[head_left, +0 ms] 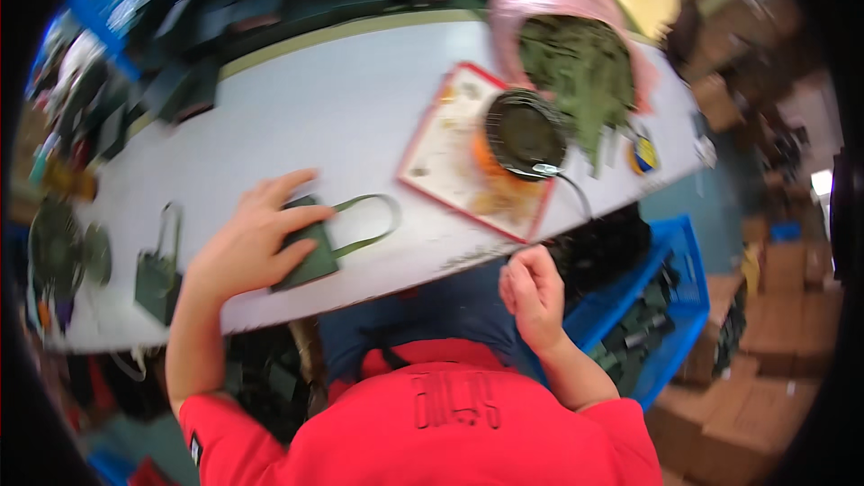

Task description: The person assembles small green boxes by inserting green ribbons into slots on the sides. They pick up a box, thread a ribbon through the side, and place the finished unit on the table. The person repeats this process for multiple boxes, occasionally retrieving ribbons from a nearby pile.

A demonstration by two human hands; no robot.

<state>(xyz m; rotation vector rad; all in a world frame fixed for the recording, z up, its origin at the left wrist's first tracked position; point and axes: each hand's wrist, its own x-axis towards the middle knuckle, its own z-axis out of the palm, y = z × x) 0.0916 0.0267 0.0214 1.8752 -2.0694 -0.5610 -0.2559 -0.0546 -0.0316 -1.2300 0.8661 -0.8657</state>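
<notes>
My left hand lies flat on a small dark green fabric pouch near the front edge of the pale grey counter. Fingers spread over its top, thumb along its near side, so the grip presses down on the pouch rather than closing around it. The pouch's olive green webbing loop strap sticks out to the right, lying flat on the counter, free of my hand.

My right hand hangs just off the counter's front edge, over my lap, fingers curled into a loose fist. Can't tell if anything is inside that grip; nothing visible in it.

Second dark green pouch with an upright loop sits left of my left forearm, near the edge, apart from the hand.

Further back right: a white board with a red border, stained, with a round black-topped orange device standing on it, cable trailing off toward the edge. Behind it a pink plastic basket holds a heap of green fabric pieces spilling onto the counter.

Blue plastic crate with dark items stands on the floor to my right, below the counter. Brown cardboard boxes are stacked beyond it. View is blurred.
</notes>
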